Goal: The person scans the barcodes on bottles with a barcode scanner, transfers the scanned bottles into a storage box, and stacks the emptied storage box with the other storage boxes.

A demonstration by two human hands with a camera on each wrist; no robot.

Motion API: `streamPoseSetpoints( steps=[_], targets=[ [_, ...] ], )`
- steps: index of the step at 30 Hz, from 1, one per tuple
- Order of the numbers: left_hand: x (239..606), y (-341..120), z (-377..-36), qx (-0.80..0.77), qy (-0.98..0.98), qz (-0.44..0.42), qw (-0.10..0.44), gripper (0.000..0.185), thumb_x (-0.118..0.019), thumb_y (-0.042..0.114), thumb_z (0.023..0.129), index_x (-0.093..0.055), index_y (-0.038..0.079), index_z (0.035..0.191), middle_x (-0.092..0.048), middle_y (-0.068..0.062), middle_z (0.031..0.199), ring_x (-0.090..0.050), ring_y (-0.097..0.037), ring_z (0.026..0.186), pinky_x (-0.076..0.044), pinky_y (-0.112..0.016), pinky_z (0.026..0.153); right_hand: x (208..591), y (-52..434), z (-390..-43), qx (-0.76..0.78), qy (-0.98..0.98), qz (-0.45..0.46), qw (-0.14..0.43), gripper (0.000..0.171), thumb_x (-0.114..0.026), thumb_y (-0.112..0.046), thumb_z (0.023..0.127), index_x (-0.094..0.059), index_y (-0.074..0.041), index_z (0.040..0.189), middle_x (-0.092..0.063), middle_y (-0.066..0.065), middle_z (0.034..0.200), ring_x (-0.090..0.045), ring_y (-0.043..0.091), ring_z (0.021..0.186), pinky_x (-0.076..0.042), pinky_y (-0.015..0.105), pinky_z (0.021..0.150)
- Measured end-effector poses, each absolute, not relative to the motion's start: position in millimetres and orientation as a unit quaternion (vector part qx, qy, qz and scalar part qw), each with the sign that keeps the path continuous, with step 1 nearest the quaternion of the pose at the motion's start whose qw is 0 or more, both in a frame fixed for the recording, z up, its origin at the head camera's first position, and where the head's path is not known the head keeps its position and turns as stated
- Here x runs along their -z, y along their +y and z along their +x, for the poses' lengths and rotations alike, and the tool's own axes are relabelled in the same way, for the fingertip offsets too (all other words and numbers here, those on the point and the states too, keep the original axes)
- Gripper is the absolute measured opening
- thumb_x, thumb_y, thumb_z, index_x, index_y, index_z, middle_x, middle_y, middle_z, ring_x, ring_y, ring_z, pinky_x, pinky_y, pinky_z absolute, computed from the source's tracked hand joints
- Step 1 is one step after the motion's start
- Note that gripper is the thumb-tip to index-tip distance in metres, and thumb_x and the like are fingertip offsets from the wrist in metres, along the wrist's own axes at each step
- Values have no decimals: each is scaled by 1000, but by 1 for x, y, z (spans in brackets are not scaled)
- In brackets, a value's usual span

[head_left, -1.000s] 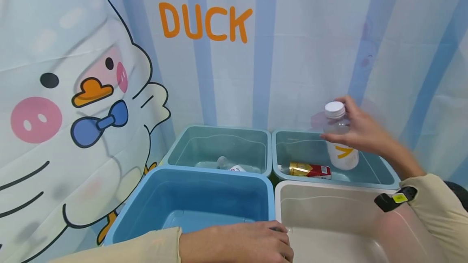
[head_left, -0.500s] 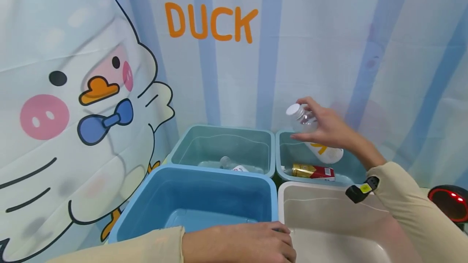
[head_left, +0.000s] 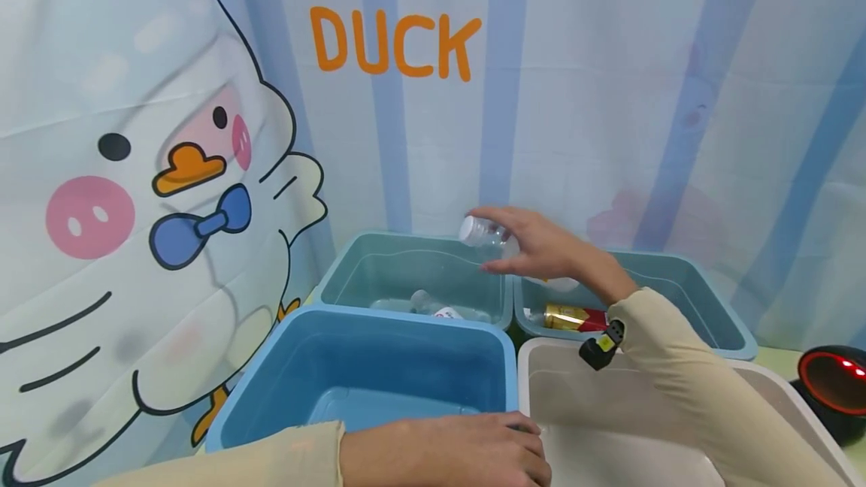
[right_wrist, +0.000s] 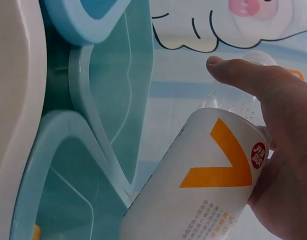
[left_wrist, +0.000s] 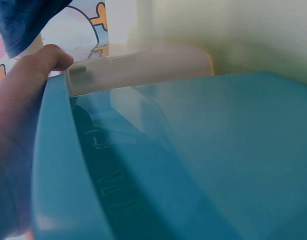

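Observation:
My right hand [head_left: 541, 246] holds a clear plastic bottle [head_left: 497, 241] by its upper part, thumb and fingers around it. The bottle lies tilted, white cap toward the left, above the place where the two back green bins meet. In the right wrist view its white label [right_wrist: 213, 150] carries an orange mark. My left hand [head_left: 446, 451] rests at the rims between the blue bin [head_left: 399, 316] and the beige bin [head_left: 530, 397], fingers bent loosely. In the left wrist view its thumb lies at the blue rim's corner.
The back left green bin [head_left: 345, 258] contains a small clear bottle [head_left: 422, 301]. A gold and red can [head_left: 571, 317] lies in the back right green bin [head_left: 731, 314]. At the right edge stands a black device [head_left: 835, 389] with red lights. A duck-print curtain [head_left: 575, 81] hangs behind.
My right hand has carried the bottle left, from over the back right bin to near the back left bin, tipping it further toward horizontal. My left hand has stayed at the rims.

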State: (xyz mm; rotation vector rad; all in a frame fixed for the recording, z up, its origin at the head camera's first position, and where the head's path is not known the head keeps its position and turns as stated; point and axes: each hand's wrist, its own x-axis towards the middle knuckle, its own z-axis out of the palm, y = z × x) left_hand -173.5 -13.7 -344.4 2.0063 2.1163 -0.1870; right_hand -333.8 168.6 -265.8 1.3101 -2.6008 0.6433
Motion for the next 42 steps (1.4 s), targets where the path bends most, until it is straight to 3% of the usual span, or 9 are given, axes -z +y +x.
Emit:
streamPoseSetpoints(
  steps=[10,22,34,42],
  targets=[
    [345,-16,-173,64,697,708,91,38,-60,41,106,-66,26,141,-63,10,141,-50,0,132,-13,-18,118,280,127,-342,-146,-884,443,39,81,-79,-32,95,-35,-16,162,-55,17,139,-58,33,124,-51,54,97],
    [347,-18,-174,34,689,718,95,38,-62,35,107,-67,18,140,-64,3,141,-52,-6,133,-16,-22,120,289,87,-347,-92,-893,440,26,85,-79,-38,94,-33,-19,163,-53,15,147,-55,31,131,-49,51,104],
    [347,-16,-175,49,699,707,94,46,-68,42,100,-66,21,142,-64,7,140,-53,-2,131,-17,-22,119,289,63,-346,-101,-890,445,-1,90,-80,-42,93,-30,-20,164,-49,13,151,-52,29,134,-47,49,105],
    [346,-17,-175,52,694,712,88,45,-66,41,103,-66,20,142,-65,6,139,-53,-3,131,-16,-23,120,294,60,-348,-108,-889,445,-17,96,-81,-45,90,-28,-19,165,-44,14,156,-47,31,140,-44,51,109]
  ],
)
